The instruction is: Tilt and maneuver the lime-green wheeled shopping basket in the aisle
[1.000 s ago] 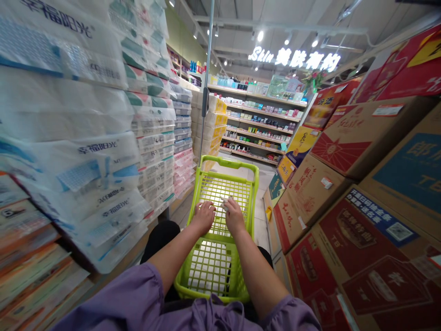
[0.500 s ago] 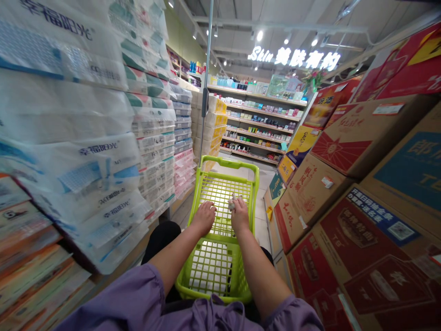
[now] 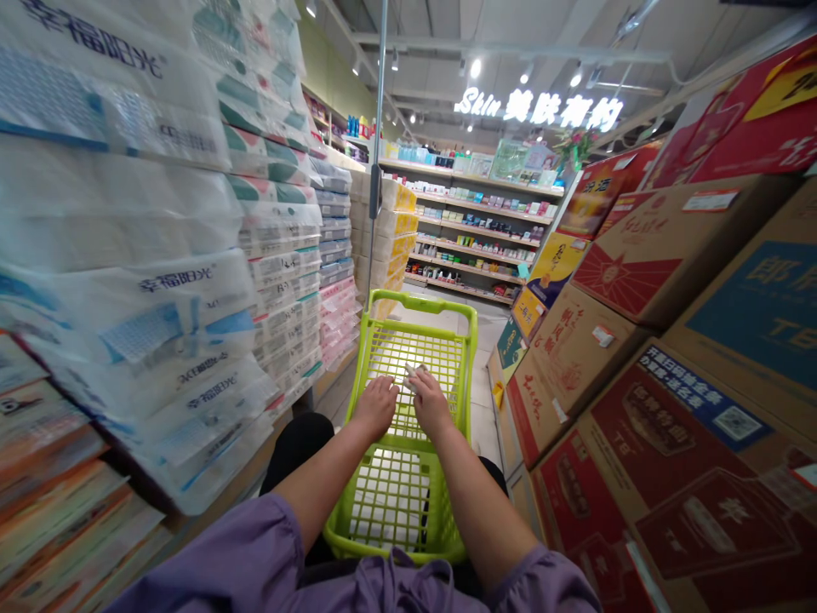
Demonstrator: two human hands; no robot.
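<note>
A lime-green plastic shopping basket [image 3: 418, 444] with a grid bottom and a raised handle stands before me, between my knees. My left hand [image 3: 378, 403] lies over the left part of its grid, fingers stretched forward and apart, holding nothing that I can see. Close beside it, my right hand [image 3: 430, 400] is closed on a small crumpled pale cloth [image 3: 412, 372], which pokes out past the fingertips. Cloth and fingers are over the far grid panel. Whether the cloth is fabric or paper is too small to tell.
Packs of tissue paper [image 3: 185, 315] are stacked high on the left. Cardboard boxes [image 3: 613, 264] rise on the right, leaving a narrow aisle. A glass door edge with a dark handle [image 3: 376, 191] stands ahead, and shelves of small goods [image 3: 478, 226] are beyond.
My right hand has moved left with the cloth, closer to my left hand. My left hand stays nearly in place. The view has shifted slightly.
</note>
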